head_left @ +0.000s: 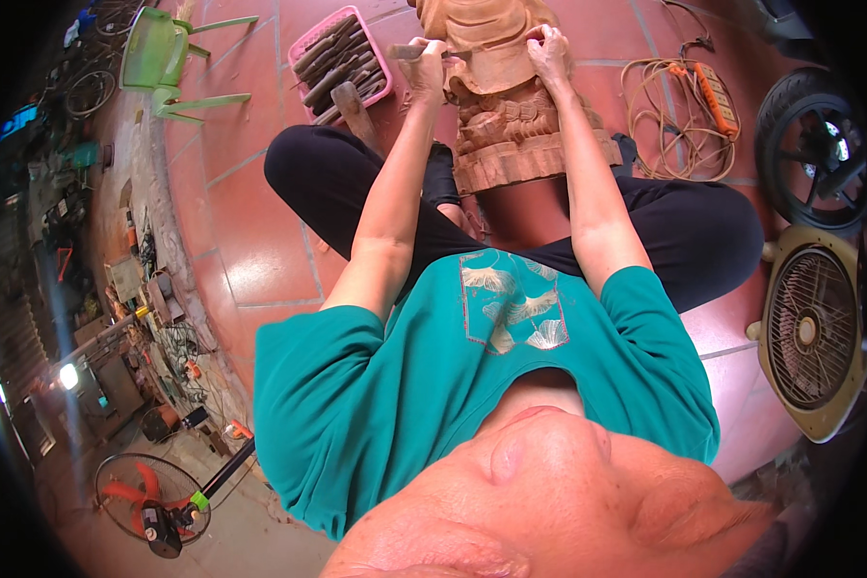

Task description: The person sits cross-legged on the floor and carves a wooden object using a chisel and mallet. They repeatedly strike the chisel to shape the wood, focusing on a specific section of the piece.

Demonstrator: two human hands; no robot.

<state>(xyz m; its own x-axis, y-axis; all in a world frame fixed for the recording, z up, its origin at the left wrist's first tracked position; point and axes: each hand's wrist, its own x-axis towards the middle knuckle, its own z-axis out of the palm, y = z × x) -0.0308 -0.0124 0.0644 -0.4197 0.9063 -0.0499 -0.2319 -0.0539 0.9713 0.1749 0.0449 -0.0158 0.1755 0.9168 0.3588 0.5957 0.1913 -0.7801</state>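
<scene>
A brown wood carving (496, 120) with draped folds and a carved base lies between my bent legs. My left hand (428, 75) is closed around a carving chisel (407, 52); its handle sticks out to the left and its narrow blade points right, over the carving's surface. My right hand (550, 56) is at the carving's right side, fingers curled and touching the wood. What those fingertips pinch, if anything, is too small to tell. Left of the carving, a pink basket (387, 85) holds several chisels, and a wooden mallet (349, 101) leans beside it.
A green plastic chair (152, 53) stands at the far left. To the right are an orange power strip (715, 99) with a coiled cable (657, 154), a black wheel (811, 144) and a box fan (807, 332). A pedestal fan (149, 496) and clutter line the lower left.
</scene>
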